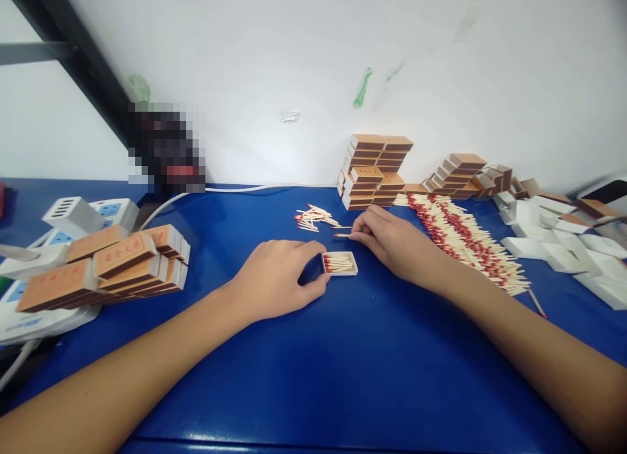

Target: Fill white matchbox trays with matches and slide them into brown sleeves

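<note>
On the blue table lies a small white matchbox tray (356, 271) with a layer of red-tipped matches (339, 263) in it. My left hand (281, 274) holds the tray's left end between thumb and index finger. Just above and right of the tray, my right hand (386, 237) pinches a match (341, 236), its red head pointing left. Another loose match (343, 227) lies close by it. A small heap of matches (313, 217) sits behind the tray, to the left of my right hand.
Stacked matchboxes (379, 170) stand against the wall, with a lower stack (453, 173) beside them. A long pile of matches (470, 245) and empty white trays (578, 245) spread at right. At left, more matchboxes (122, 264) rest by a power strip (53, 323). A white cable (255, 187) runs along the wall.
</note>
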`<action>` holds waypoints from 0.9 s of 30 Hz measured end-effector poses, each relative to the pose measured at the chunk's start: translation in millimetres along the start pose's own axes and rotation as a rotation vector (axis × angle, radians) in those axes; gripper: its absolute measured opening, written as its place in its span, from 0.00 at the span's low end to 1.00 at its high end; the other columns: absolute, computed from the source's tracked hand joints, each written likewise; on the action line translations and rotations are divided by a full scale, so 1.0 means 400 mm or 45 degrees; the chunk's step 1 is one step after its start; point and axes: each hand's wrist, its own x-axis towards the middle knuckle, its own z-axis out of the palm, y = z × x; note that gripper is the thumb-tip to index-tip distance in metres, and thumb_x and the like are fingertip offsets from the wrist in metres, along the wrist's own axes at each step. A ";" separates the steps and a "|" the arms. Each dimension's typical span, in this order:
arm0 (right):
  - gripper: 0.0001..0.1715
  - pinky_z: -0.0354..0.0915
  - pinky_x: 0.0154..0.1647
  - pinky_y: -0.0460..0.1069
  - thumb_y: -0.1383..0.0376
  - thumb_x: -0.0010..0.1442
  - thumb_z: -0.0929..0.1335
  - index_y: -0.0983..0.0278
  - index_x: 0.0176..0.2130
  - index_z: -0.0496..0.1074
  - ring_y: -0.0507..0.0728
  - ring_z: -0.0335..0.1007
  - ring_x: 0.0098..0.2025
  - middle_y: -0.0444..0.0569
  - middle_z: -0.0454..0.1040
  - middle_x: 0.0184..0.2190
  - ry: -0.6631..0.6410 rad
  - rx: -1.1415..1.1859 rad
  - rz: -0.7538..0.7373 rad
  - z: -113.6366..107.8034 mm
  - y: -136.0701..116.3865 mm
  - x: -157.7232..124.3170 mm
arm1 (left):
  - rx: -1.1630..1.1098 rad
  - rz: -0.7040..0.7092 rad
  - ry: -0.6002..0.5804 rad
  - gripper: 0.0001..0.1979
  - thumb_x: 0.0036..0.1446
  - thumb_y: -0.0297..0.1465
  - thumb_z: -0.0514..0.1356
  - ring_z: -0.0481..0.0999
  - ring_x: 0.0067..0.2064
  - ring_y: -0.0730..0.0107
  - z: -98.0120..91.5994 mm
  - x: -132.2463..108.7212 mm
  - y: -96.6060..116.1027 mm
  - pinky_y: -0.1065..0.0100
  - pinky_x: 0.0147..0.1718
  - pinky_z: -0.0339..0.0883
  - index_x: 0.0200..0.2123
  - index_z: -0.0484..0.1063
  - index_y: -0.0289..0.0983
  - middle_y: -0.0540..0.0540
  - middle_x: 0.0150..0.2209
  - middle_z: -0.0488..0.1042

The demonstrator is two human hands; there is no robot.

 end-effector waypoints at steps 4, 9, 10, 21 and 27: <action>0.10 0.67 0.38 0.53 0.58 0.75 0.63 0.59 0.41 0.68 0.59 0.73 0.39 0.52 0.74 0.41 -0.091 0.091 -0.066 -0.030 -0.053 -0.015 | 0.001 -0.007 0.031 0.15 0.65 0.39 0.62 0.72 0.27 0.69 0.000 0.002 -0.005 0.66 0.28 0.57 0.51 0.79 0.40 0.52 0.26 0.74; 0.09 0.67 0.37 0.53 0.59 0.74 0.64 0.59 0.42 0.70 0.58 0.72 0.36 0.50 0.74 0.40 -0.155 0.138 -0.091 -0.026 -0.083 -0.030 | -0.025 -0.021 0.018 0.15 0.64 0.38 0.62 0.73 0.28 0.68 -0.002 0.006 -0.011 0.67 0.29 0.58 0.50 0.79 0.40 0.52 0.26 0.74; 0.09 0.67 0.37 0.53 0.59 0.74 0.64 0.59 0.42 0.70 0.57 0.72 0.36 0.50 0.74 0.39 -0.132 0.162 -0.079 -0.020 -0.079 -0.027 | -0.026 -0.021 0.013 0.15 0.64 0.38 0.62 0.73 0.28 0.68 -0.003 0.007 -0.012 0.67 0.29 0.58 0.51 0.79 0.40 0.52 0.26 0.74; 0.06 0.68 0.45 0.57 0.60 0.69 0.69 0.60 0.40 0.76 0.63 0.71 0.44 0.52 0.76 0.39 0.222 0.100 0.000 0.047 -0.009 0.044 | -0.003 -0.025 0.007 0.16 0.65 0.39 0.62 0.72 0.27 0.69 -0.004 0.004 -0.008 0.66 0.28 0.58 0.52 0.78 0.40 0.52 0.26 0.74; 0.09 0.66 0.46 0.59 0.62 0.71 0.67 0.60 0.36 0.73 0.64 0.69 0.43 0.53 0.75 0.36 0.151 0.041 -0.001 0.045 -0.003 0.033 | -0.001 -0.029 0.007 0.15 0.65 0.39 0.62 0.72 0.27 0.68 -0.005 0.004 -0.009 0.66 0.28 0.57 0.51 0.79 0.40 0.52 0.26 0.73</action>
